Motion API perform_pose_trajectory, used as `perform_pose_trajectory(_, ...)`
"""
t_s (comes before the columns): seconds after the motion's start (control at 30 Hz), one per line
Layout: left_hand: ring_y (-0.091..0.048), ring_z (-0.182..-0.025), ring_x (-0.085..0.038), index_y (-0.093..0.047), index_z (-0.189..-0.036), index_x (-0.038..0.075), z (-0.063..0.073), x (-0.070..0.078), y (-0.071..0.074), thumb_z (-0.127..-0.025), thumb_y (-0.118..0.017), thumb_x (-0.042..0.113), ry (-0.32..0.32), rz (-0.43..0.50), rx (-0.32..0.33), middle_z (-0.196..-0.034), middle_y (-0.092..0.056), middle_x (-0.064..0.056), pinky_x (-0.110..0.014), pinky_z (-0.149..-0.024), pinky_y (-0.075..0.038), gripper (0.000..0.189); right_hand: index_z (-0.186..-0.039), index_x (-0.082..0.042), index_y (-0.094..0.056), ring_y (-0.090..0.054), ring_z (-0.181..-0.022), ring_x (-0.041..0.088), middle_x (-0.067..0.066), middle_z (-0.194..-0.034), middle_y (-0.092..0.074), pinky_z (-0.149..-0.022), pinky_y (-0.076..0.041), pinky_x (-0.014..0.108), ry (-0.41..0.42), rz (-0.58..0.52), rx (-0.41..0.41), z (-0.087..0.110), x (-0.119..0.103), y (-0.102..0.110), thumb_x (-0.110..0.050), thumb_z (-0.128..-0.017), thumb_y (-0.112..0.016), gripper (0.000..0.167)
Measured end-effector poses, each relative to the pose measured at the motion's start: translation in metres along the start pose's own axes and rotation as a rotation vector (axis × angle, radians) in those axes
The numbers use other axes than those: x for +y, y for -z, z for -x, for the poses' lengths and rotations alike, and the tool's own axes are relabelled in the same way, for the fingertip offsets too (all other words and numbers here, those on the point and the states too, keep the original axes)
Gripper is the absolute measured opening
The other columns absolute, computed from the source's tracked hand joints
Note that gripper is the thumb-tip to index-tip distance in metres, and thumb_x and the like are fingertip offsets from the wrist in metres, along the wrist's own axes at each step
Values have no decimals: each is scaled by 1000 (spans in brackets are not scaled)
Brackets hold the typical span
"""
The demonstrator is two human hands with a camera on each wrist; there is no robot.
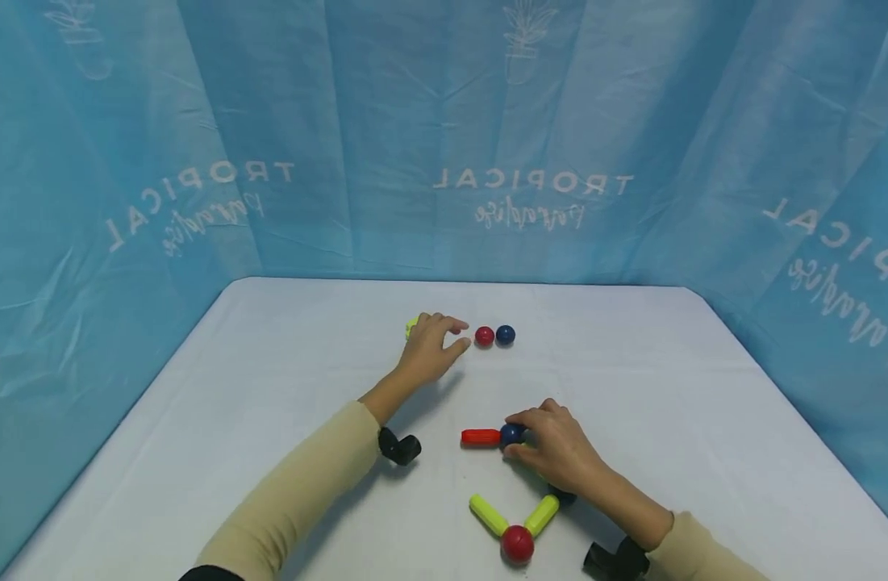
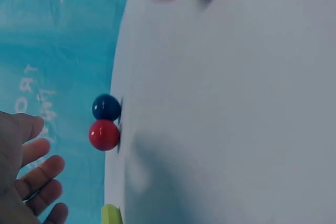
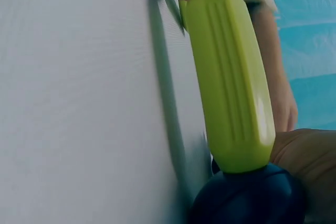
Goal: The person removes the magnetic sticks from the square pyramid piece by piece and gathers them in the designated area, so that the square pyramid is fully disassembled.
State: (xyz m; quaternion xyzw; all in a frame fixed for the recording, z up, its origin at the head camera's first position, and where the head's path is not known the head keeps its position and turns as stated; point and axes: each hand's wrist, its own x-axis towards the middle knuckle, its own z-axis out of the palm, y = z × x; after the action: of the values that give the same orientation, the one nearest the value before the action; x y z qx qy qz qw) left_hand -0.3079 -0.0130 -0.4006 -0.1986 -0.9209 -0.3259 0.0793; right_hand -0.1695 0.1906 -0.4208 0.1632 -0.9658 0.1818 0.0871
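The blue ball (image 1: 512, 436) sits between thumb and fingers of my right grip (image 1: 557, 446), which is closed about it in a pinch, near the middle of the worktop (image 1: 327, 339). The red rod (image 1: 480, 437) meets this ball on its left side and lies level, pointing left. Under my right wrist, and large in the right wrist view, a second blue ball (image 3: 249, 198) joins one end of a green rod (image 3: 231, 77); the rod's other end joins the near red ball (image 1: 518, 544). From that red ball a second green rod (image 1: 489, 515) slants away to the left, the two rods forming a V whose point faces me. My left grip (image 1: 431, 349) is spread, thumb apart from loosely extended fingers, with hold of nothing, above the far part of the worktop. Just to its right rest the far red ball (image 1: 484, 336) and the far blue ball (image 1: 505, 335), touching each other. A green piece (image 1: 411, 325) shows behind my left grip, mostly hidden by it. Beige sleeves (image 1: 298, 488) cover my forearms. A blue curtain (image 1: 414, 105) with mirrored white lettering (image 1: 534, 181) stands behind and beside the worktop.
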Motion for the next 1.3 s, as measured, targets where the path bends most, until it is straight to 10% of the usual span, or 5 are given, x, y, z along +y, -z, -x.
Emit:
perform_pose_trajectory(0.4,-49,-100,-13,-65,-119,17,107,-4,6,-86,-68,27,17,285,-306,-108,-62,3,-32,-87,-43,35,-104,-19,-72,-42,-77,5,-7,-92,-70,-66,-37,22,10,15,2,-3,2,1,-39,-69,-81,41)
perform_pose_trajectory(1.3,-46,-87,-14,-74,-97,20,120,12,-10,-80,-74,27,1,226,-163,-94,-69,5,-33,-80,-28,19,-107,-25,-72,-43,-77,5,-11,-92,-71,-63,-35,18,28,-22,-36,0,3,-1,-44,-70,-78,42)
